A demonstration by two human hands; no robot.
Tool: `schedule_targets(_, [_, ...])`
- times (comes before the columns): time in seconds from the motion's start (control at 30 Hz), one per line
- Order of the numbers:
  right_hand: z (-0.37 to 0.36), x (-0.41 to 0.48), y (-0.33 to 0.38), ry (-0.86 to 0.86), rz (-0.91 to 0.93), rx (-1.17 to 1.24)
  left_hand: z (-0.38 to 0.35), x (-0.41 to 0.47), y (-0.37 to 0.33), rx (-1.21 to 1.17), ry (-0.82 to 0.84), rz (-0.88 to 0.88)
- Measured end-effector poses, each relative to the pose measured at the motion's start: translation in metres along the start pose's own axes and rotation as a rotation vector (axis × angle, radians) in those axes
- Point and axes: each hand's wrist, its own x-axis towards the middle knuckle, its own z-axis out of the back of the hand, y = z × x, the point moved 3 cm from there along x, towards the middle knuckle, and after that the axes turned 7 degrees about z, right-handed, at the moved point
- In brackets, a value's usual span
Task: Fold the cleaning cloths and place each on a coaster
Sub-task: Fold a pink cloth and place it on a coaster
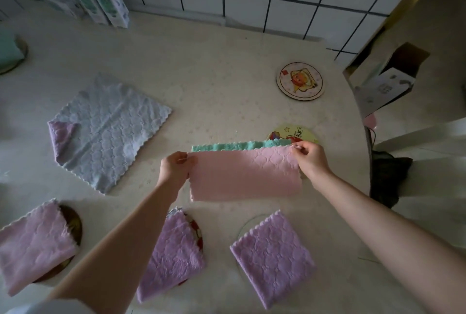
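While left grip [175, 166] and right grip [311, 156] pinch the pink cloth [244, 175], its edge overlaps coaster [297, 133].

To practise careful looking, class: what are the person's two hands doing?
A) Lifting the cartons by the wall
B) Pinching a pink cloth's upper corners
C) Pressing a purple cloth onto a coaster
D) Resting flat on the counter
B: the left hand and the right hand each pinch an upper corner of the pink cloth, stretched between them.
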Motion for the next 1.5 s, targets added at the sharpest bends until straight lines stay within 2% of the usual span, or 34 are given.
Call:
schedule_targets(0.33, [-0.007,0.031,-0.008,0.083,0.02,-0.122,-0.009,0.022,-0.003,0.103,0.045,-0.112])
schedule_targets(0.83, [-0.011,0.046,-0.012,0.059,-0.065,-0.236,-0.013,0.032,-0.008,0.268,-0.102,-0.073])
schedule_targets(1.03, [0.0,0.033,-0.005,0.035,-0.004,-0.173,-0.005,0.014,-0.01,0.233,-0.127,-0.041])
schedule_targets(1.1, [0.008,0.018,0.0,0.001,0.156,-0.25,-0.004,-0.006,-0.007,0.382,-0.217,-0.177])
schedule_targets(1.17, [0.012,-0.006,0.005,-0.055,0.424,-0.392,-0.014,-0.031,-0.001,0.598,-0.291,-0.471])
schedule_targets(1.23, [0.004,-0.035,0.008,0.013,0.635,-0.467,-0.038,-0.058,0.012,0.754,-0.158,-0.695])
schedule_targets(1.3, [-0.013,-0.064,0.01,0.194,0.769,-0.493,-0.066,-0.08,0.033,0.908,0.046,-0.814])
schedule_targets(1.4, [-0.038,-0.091,0.0,0.372,0.868,-0.594,-0.096,-0.096,0.056,1.069,0.153,-0.939])
schedule_targets(1.5, [-0.046,-0.095,-0.013,0.449,0.801,-0.639,-0.106,-0.097,0.067,1.129,0.169,-0.89])
